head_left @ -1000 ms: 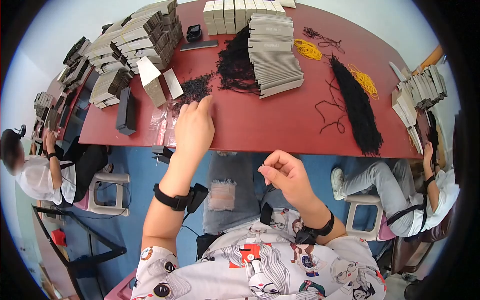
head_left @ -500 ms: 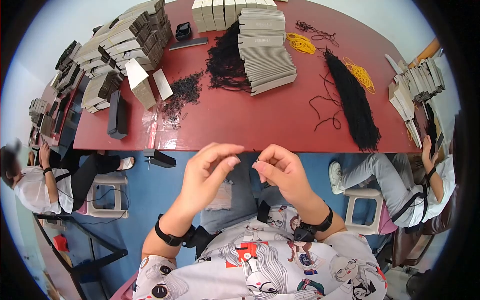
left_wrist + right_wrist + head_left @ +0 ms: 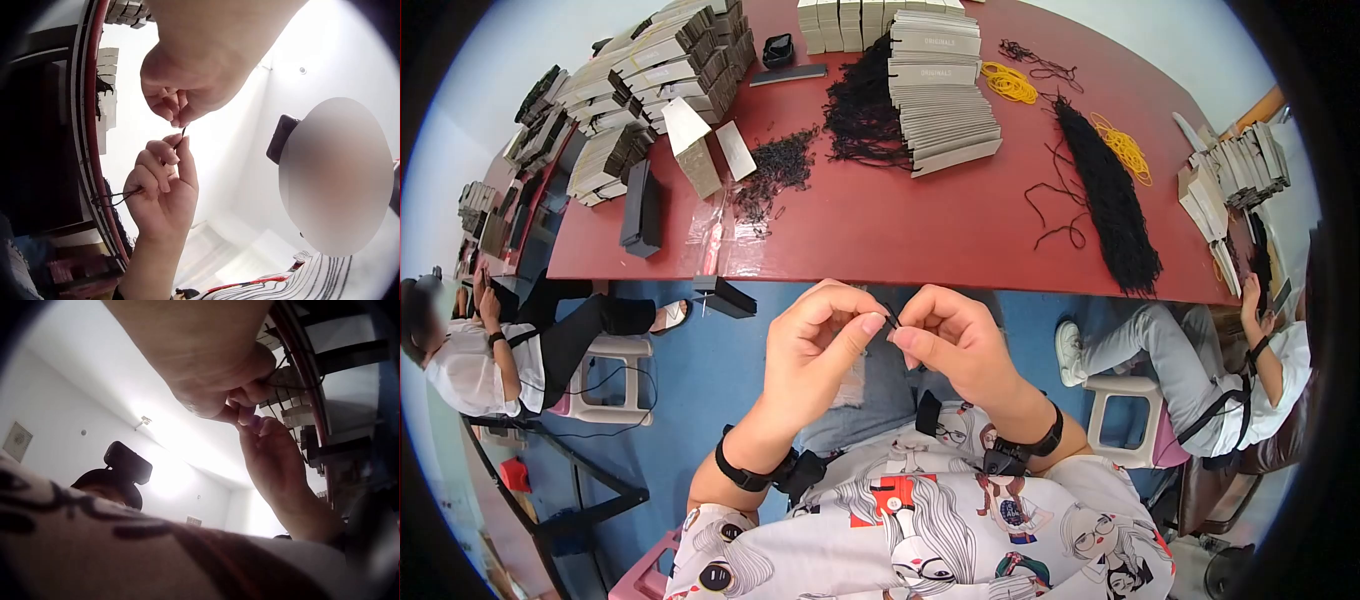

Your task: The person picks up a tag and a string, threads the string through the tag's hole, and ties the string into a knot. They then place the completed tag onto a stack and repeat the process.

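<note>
My left hand (image 3: 815, 340) and right hand (image 3: 955, 335) meet fingertip to fingertip in front of the table edge. Between them shows a small black piece (image 3: 891, 314), pinched by the left thumb and fingers; its exact shape is too small to make out. My right hand pinches a thin black cord (image 3: 184, 132), whose tip points up at the left fingertips in the left wrist view. The rest of the cord passes across the right palm and trails out as a loop behind the curled fingers. In the right wrist view the fingers hide most of the pinch.
On the red table (image 3: 820, 235) lie a pile of tiny black pieces (image 3: 780, 170), a fanned stack of grey tags (image 3: 950, 125) with black cords, a black cord bundle (image 3: 1110, 200), and yellow bands (image 3: 1010, 83). Stacked grey bundles (image 3: 680, 70) stand left. Other people sit at both sides.
My left hand has come back from the pile of tiny black pieces to the right hand in front of the table. The right hand has shifted slightly left; the fingertips now meet.
</note>
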Tool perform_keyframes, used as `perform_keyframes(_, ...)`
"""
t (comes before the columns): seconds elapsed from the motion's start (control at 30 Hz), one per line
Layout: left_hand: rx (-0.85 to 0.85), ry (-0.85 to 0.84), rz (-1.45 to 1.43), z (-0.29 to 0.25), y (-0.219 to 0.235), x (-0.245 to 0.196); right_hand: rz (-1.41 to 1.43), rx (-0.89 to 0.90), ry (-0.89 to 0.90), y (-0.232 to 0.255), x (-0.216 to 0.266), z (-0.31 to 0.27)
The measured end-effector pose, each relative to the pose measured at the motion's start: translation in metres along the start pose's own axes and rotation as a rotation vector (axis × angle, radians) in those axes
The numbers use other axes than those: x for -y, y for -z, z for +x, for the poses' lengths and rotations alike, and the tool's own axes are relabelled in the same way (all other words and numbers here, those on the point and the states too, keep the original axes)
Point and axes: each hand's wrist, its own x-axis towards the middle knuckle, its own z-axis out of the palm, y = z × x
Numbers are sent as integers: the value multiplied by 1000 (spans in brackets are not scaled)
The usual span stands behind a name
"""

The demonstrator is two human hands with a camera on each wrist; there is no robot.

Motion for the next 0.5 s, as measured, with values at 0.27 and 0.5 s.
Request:
perform_keyframes(0.27,34,-32,74,-7,3,-1,-53,-4,19,-4,-2,-2)
perform_keyframes(0.5,-29,-38,52,-9,2,-3,-43,5,32,-4,-4,-4)
